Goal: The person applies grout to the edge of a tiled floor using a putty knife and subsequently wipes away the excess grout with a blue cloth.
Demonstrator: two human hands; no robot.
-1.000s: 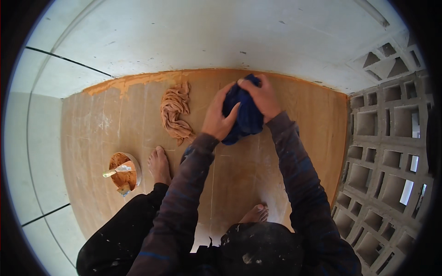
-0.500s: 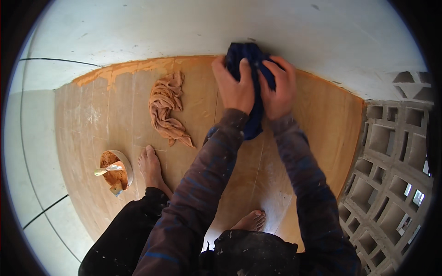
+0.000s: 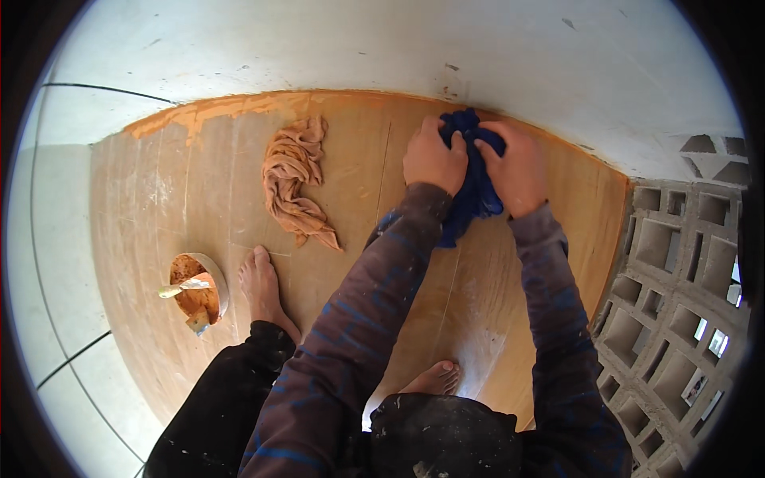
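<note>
We have the bunched dark blue cloth pressed on the pale brown plywood sheet, close to its far edge and nearer the right corner than the left. The cloth's long axis runs from that far edge back toward us, its loose tail pointing at our body and trailing under the left forearm. Our left hand is closed over the cloth's left side, and our right hand is clamped on its right side, fingers curled into the fabric; the two hands sit just beside each other.

We judge the step in hand to be rubbing the board's surface near the far edge. A further stroke would call for even downward pressure from both palms while keeping the wad together, so the tail does not drag.

Further left on the sheet lies a crumpled orange-tan rag, well apart from the cloth. Near the left edge stands a round tub of orange-brown paste, beside our bare foot.
</note>
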